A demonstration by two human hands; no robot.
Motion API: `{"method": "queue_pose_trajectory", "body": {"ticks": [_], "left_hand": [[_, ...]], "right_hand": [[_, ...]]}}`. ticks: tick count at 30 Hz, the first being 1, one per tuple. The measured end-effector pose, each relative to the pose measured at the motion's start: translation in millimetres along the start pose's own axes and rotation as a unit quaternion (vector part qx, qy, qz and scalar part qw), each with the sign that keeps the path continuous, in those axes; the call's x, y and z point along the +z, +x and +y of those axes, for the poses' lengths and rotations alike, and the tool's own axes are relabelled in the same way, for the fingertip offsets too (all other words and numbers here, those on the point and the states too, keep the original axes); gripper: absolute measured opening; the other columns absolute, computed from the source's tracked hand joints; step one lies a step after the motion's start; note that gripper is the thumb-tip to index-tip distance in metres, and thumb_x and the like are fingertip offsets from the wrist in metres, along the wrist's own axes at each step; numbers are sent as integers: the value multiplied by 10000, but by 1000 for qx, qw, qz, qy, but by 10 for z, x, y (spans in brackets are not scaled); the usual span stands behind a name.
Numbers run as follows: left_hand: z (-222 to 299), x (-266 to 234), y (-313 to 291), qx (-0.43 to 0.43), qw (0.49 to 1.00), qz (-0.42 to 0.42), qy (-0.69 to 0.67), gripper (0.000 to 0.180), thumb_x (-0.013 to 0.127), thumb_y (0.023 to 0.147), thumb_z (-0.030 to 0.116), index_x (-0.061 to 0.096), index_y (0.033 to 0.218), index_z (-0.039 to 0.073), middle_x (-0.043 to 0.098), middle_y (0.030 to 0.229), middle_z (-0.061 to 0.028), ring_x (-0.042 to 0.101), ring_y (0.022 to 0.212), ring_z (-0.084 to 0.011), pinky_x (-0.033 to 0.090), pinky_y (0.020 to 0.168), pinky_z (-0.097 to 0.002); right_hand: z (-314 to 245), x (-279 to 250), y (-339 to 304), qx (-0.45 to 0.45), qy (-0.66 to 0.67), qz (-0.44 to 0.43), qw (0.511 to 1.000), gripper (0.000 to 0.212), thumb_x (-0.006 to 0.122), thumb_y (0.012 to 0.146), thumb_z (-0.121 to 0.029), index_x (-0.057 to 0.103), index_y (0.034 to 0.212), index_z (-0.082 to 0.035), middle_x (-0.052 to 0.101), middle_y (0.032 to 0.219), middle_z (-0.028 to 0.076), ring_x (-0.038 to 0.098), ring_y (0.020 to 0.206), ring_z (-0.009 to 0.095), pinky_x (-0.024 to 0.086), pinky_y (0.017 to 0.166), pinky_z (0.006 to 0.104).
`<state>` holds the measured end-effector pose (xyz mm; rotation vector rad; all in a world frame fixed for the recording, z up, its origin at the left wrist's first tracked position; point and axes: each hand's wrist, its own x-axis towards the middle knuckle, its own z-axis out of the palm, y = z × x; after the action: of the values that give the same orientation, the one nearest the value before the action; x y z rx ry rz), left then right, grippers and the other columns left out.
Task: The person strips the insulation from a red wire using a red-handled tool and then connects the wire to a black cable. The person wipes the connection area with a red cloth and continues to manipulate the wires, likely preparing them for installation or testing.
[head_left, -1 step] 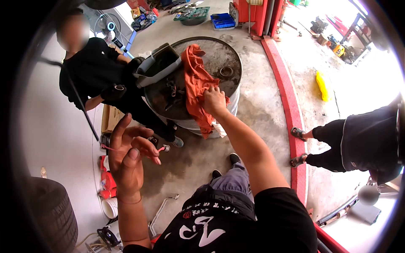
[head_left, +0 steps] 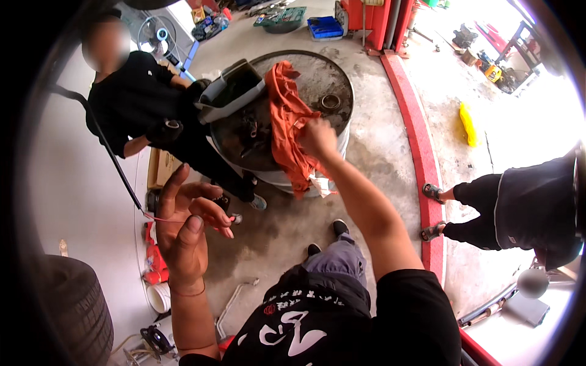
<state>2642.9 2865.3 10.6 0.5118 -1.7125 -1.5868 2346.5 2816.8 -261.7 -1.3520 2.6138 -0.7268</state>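
My left hand (head_left: 186, 235) is raised on the left, palm toward me, index finger stretched up and other fingers bent around a thin pink wire (head_left: 160, 218). The wire runs from the end of a black cable (head_left: 113, 137), crosses the palm and shows again past the fingertips. Over the drum, my right hand (head_left: 318, 139), slightly blurred, is closed on a crumpled orange-red cloth (head_left: 284, 104). That cloth lies across the dark top of the metal drum (head_left: 314, 70) and hangs over its near edge. On the drum are a metal ring (head_left: 330, 102) and a grey open container (head_left: 229, 100).
Across the drum's left side stands a gloved co-worker (head_left: 137, 91) in black. Another person (head_left: 525, 201) is at the right, by a red floor strip (head_left: 415, 134). A tyre (head_left: 76, 305) stands lower left. A blue tray (head_left: 325, 28) lies behind the drum.
My right hand has shifted slightly up and right, its fingers more curled over the cloth. The view has moved a little; my left hand keeps its pose.
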Motion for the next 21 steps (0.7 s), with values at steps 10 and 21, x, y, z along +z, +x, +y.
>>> {"method": "queue_pose_trajectory", "body": {"ticks": [10, 21], "left_hand": [[-62, 14, 110, -30, 999, 19, -33, 634, 603, 911, 177, 333, 1460, 12, 587, 1136, -205, 642, 760, -194, 570, 583, -302], [-60, 37, -30, -59, 994, 89, -3, 643, 600, 909, 201, 331, 1454, -6, 574, 1112, -178, 628, 715, -169, 565, 541, -297]], "right_hand": [[558, -40, 859, 75, 49, 0, 996, 314, 651, 811, -364, 707, 971, -100, 701, 976, 175, 665, 951, 348, 519, 813, 465], [1210, -203, 1321, 8, -57, -18, 998, 370, 661, 829, -398, 693, 1080, -128, 644, 1109, 189, 626, 1050, 355, 523, 882, 447]]}}
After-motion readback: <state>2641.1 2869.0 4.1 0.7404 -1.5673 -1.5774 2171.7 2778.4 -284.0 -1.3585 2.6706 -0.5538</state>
